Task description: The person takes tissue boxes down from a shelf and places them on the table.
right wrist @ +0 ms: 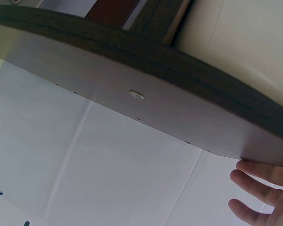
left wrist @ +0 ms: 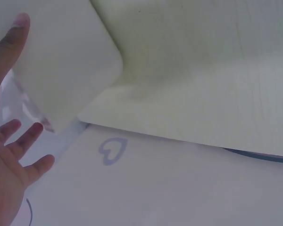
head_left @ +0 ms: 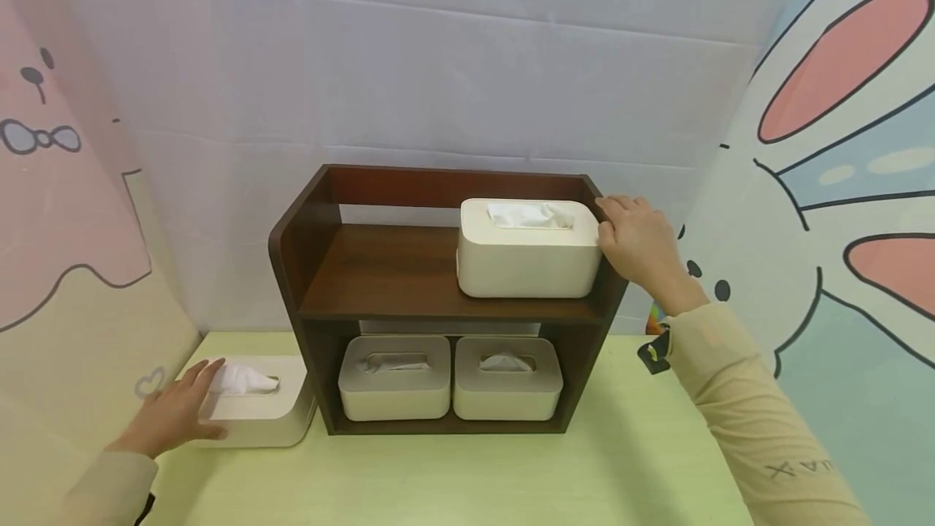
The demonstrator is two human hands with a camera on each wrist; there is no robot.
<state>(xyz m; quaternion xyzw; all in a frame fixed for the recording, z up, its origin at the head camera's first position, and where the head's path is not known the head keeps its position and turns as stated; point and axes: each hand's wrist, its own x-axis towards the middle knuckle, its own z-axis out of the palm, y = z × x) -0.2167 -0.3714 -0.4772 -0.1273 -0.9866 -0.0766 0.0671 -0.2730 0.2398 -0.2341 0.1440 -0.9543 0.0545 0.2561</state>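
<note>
On the table's left, a white tissue box with a tissue sticking out stands beside the shelf. My left hand is at its left end, fingers spread; in the left wrist view the thumb lies across the box's side, and whether it presses cannot be told. Another white tissue box sits on the right part of the dark brown shelf's upper level. My right hand is at the shelf's right side panel, next to that box. In the right wrist view its fingers extend loosely beside the panel's outer face.
Two more tissue boxes, a left one and a right one, stand side by side on the lower level. The shelf stands on a pale green table. White cloth hangs behind, with cartoon-printed sheets at both sides.
</note>
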